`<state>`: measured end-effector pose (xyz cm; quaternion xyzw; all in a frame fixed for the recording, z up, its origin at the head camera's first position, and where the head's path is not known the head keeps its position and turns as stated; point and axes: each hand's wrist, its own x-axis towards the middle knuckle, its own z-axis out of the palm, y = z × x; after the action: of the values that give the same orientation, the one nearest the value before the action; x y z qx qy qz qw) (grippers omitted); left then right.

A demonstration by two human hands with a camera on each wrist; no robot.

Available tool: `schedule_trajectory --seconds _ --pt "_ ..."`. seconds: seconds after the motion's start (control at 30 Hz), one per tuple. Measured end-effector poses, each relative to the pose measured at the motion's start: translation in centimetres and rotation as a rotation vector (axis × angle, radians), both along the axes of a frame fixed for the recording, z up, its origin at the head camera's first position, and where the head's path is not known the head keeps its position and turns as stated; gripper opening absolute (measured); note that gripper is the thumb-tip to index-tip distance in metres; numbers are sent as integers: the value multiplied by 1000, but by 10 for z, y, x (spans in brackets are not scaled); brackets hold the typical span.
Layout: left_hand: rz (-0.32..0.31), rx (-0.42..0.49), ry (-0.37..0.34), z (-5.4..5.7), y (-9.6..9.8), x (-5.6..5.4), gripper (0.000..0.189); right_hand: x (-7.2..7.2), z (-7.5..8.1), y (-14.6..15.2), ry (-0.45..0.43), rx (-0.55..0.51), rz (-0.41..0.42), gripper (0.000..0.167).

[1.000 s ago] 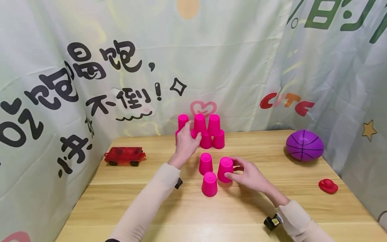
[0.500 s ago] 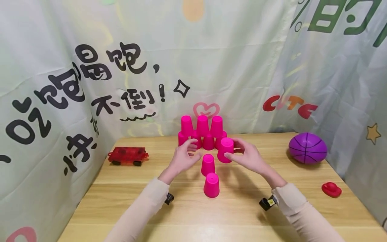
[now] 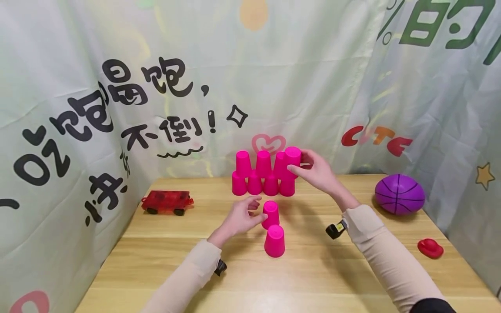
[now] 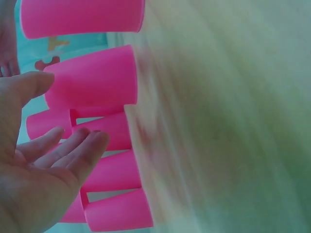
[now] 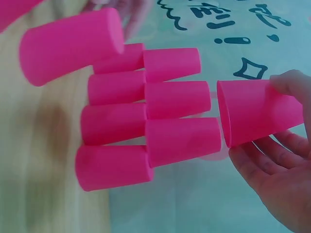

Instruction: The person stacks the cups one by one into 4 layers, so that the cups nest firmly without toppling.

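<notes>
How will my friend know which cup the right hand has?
Find the wooden table, then the stack of pink cups at its far side. By the stack's right end is the right hand. Its cup is the only one held in the air.

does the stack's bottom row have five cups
No, the head view shows four pink cups side by side in the bottom row.

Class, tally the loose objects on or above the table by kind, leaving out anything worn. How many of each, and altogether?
Pink cups: 10 (7 stacked, 2 in front, 1 in the right hand)
Red toy car: 1
Purple basketball: 1
Red toy hat: 1
Total: 13
</notes>
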<state>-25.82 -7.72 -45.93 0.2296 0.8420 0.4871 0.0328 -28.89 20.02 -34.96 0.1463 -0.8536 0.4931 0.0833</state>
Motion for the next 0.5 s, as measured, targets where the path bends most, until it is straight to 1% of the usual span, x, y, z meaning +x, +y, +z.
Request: schedule_trajectory --seconds 0.13,0.23,0.37,0.5 --pt "6 -24 3 -7 1 3 64 -11 8 -9 -5 -6 -23 63" --pt "13 -41 10 -11 2 3 64 -20 12 -15 -1 -3 -25 63" --pt "19 -62 34 -13 4 3 65 -33 16 -22 13 -9 -26 62" --pt "31 -86 44 -12 8 5 65 -44 18 -28 18 -20 -27 61"
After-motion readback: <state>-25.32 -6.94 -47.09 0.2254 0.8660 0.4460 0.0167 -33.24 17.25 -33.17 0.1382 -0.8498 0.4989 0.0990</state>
